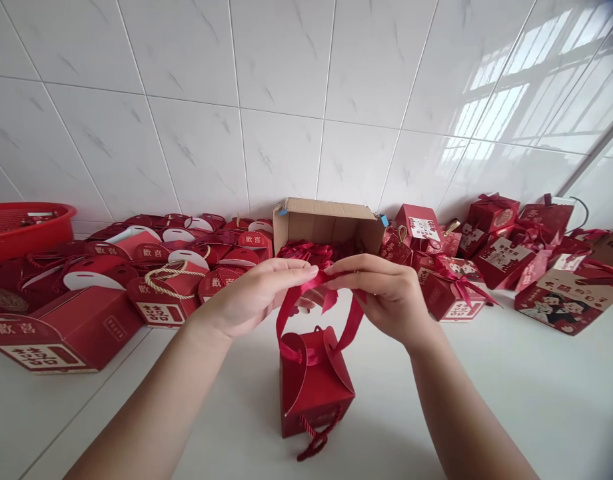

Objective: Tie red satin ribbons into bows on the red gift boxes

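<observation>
A small red gift box (317, 390) stands on the white tabletop in front of me, with a twisted dark red cord at its lower front. A red ribbon (353, 323) runs through the openings in its top flaps and rises in a loop. Above the box, my left hand (266, 293) pinches the ribbon between thumb and fingers. Close beside it on the right, my right hand (386, 293) also has its fingers closed on the ribbon. A short ribbon end hangs between the hands.
Behind the hands, an open cardboard box (331, 217) holds red ribbons. Many red gift boxes (101, 320) lie at the left, near a red plastic basket (61, 220). More decorated boxes (569, 300) stand at the right, before a tiled wall (286, 60).
</observation>
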`<action>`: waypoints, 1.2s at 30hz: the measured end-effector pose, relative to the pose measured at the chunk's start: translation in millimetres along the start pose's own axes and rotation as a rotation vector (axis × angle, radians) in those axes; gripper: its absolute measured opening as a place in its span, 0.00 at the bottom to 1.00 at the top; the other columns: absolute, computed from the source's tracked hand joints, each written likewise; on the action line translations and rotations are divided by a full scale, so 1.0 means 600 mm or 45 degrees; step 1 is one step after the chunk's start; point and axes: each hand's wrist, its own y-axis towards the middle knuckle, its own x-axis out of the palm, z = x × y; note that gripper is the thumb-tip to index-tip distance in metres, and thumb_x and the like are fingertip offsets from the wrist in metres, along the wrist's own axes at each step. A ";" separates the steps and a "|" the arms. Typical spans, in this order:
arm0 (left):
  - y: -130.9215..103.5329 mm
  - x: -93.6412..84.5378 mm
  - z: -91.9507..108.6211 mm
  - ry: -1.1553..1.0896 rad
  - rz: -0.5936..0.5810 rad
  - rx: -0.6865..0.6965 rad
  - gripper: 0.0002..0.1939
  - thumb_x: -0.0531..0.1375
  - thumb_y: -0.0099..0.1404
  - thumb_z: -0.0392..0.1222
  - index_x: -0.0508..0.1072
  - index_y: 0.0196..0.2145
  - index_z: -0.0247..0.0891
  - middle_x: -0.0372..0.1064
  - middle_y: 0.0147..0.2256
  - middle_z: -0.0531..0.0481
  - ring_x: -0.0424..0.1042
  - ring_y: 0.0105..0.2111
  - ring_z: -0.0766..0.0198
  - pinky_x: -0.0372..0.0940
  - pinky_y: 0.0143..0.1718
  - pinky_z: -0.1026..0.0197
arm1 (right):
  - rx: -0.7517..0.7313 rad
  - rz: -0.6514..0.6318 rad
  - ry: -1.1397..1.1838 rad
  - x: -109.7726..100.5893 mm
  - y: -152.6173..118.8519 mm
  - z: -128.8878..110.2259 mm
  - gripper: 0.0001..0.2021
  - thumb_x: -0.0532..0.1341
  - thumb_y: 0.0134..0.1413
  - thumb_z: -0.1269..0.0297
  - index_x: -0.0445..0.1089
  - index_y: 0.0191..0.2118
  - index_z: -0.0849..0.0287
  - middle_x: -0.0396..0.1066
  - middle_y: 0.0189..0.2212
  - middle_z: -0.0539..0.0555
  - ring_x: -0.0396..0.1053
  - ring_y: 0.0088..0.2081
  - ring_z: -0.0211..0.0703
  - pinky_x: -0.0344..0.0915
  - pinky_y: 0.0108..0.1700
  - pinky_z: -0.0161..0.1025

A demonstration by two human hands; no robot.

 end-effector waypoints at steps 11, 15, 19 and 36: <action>-0.039 0.014 0.025 0.623 -0.167 0.291 0.14 0.54 0.65 0.46 0.75 0.28 0.40 0.60 0.16 0.55 0.61 0.17 0.66 0.58 0.19 0.64 | -0.079 0.124 -0.098 0.007 -0.003 -0.005 0.16 0.52 0.54 0.80 0.75 0.37 0.57 0.74 0.40 0.56 0.73 0.42 0.42 0.74 0.42 0.40; -0.068 0.025 0.006 1.030 0.036 0.328 0.16 0.53 0.66 0.49 0.72 0.48 0.45 0.73 0.41 0.47 0.71 0.43 0.54 0.67 0.41 0.57 | 0.015 0.166 -0.060 0.009 -0.012 -0.008 0.18 0.53 0.57 0.77 0.73 0.46 0.52 0.74 0.43 0.52 0.72 0.45 0.42 0.73 0.45 0.41; -0.117 0.008 -0.028 1.531 0.455 0.431 0.25 0.51 0.66 0.48 0.58 0.61 0.51 0.56 0.61 0.50 0.53 0.62 0.49 0.50 0.61 0.46 | 0.188 0.315 -0.152 -0.015 -0.046 -0.013 0.20 0.56 0.57 0.75 0.68 0.53 0.49 0.74 0.45 0.51 0.73 0.44 0.43 0.72 0.46 0.41; -0.215 -0.044 -0.178 1.234 0.891 0.253 0.05 0.55 0.61 0.47 0.66 0.33 0.46 0.59 0.56 0.47 0.56 0.59 0.45 0.63 0.50 0.45 | 1.081 0.058 0.225 -0.051 -0.232 -0.019 0.18 0.55 0.60 0.54 0.67 0.52 0.54 0.66 0.53 0.59 0.62 0.56 0.51 0.64 0.55 0.48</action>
